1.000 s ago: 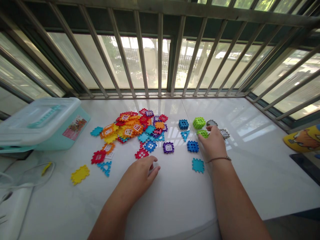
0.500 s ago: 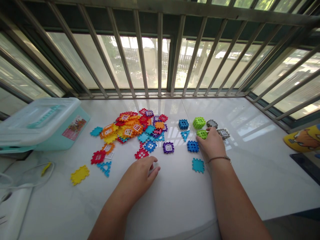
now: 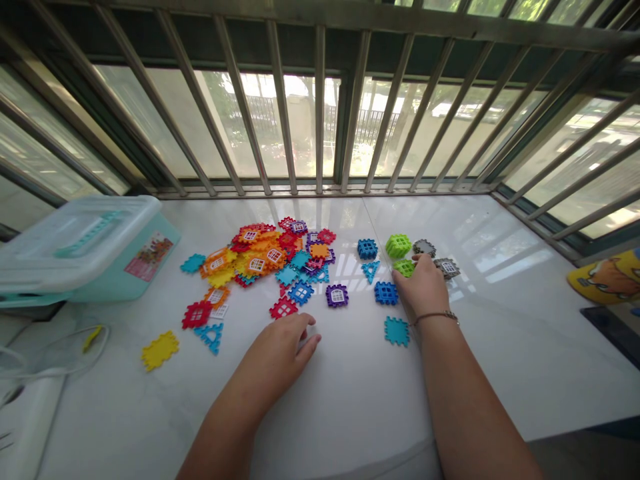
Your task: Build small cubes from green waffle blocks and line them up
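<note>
My right hand [image 3: 423, 285] grips the nearer stack of lime-green building tiles [image 3: 404, 268], with the thumb on its left side and the fingertips partly hidden behind the hand. Another lime-green stack [image 3: 399, 245] sits just behind it, and grey tiles [image 3: 449, 268] lie to the right. My left hand [image 3: 287, 343] holds nothing; its fingers are loosely curled, thumb apart, just in front of a red window tile [image 3: 283, 307]. Between the hands are a purple window tile [image 3: 337, 295], a blue tile stack [image 3: 386, 293] and a flat teal tile [image 3: 397, 331].
A heap of mixed tiles [image 3: 257, 257] covers the left middle of the white table [image 3: 345, 413]. The lidded teal box [image 3: 100, 267] stands at far left, near a yellow tile [image 3: 160, 350] and a white cable [image 3: 50, 372]. Metal bars [image 3: 320, 120] close off the back.
Almost nothing differs. Both hands stay in place, and the right wrist has shifted very slightly to the left.
</note>
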Available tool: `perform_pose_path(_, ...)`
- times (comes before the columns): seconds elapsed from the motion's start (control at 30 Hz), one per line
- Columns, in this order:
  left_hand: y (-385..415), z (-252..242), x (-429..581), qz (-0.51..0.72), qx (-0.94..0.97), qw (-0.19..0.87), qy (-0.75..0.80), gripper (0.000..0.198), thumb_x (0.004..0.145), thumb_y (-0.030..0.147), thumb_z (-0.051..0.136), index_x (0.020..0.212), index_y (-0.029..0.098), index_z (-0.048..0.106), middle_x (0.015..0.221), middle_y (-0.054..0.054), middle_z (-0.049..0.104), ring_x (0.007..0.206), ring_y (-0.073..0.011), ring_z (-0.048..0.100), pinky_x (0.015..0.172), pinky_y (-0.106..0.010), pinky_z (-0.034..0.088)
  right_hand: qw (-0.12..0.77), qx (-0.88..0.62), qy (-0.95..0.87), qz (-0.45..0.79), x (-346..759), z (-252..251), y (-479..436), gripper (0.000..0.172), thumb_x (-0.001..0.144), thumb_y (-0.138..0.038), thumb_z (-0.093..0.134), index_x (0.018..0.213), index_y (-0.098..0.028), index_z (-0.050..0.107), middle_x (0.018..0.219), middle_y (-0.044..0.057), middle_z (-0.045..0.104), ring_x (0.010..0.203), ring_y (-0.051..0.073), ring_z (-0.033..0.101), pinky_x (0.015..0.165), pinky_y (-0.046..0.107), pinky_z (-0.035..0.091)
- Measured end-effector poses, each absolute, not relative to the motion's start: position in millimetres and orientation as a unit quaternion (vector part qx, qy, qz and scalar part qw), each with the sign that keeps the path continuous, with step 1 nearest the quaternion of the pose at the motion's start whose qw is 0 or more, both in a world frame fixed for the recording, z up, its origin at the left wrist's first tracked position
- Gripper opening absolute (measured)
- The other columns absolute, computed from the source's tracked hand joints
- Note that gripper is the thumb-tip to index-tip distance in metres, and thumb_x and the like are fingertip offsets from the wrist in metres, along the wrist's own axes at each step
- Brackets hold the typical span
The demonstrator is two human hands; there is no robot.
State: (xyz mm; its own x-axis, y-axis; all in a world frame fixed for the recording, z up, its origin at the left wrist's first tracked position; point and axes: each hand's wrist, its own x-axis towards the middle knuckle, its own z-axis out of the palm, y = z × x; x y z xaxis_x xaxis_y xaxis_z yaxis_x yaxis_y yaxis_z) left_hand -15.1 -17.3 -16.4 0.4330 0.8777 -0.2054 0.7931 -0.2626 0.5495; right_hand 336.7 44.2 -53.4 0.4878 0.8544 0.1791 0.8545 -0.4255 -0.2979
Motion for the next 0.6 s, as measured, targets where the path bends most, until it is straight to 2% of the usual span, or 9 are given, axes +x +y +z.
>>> perform_pose_path(0.3,-16.9,-17.2,-14.4,0.070,0.793,0.298,0.526,0.026,0.103,0.034,0.057,0.121,0.021,0.070,0.105,-0.009,0.075,0.098,-0.0257,0.070,0.083,-0.034,0.047,0.180,-0.845,-0.503,-0.010,332.3,-51.4,44.5,0.058,0.087,-0.048,0.073,0.134,-0.018,0.057,0.129,0.019,0.069,0.117,0.040,0.064,0.096,0.049,0.052)
perform_pose_path(0.6,-17.2,-18.5,-14.9,0.080,0.794,0.297,0.525,0.023,0.102,0.033,0.059,0.119,0.022,0.070,0.104,-0.008,0.076,0.097,-0.0255,0.071,0.081,-0.033,0.047,0.177,-0.838,-0.517,-0.013,336.6,-56.6,45.6,0.063,0.090,-0.053,0.071,0.139,-0.016,0.055,0.130,0.022,0.065,0.122,0.039,0.062,0.103,0.049,0.049)
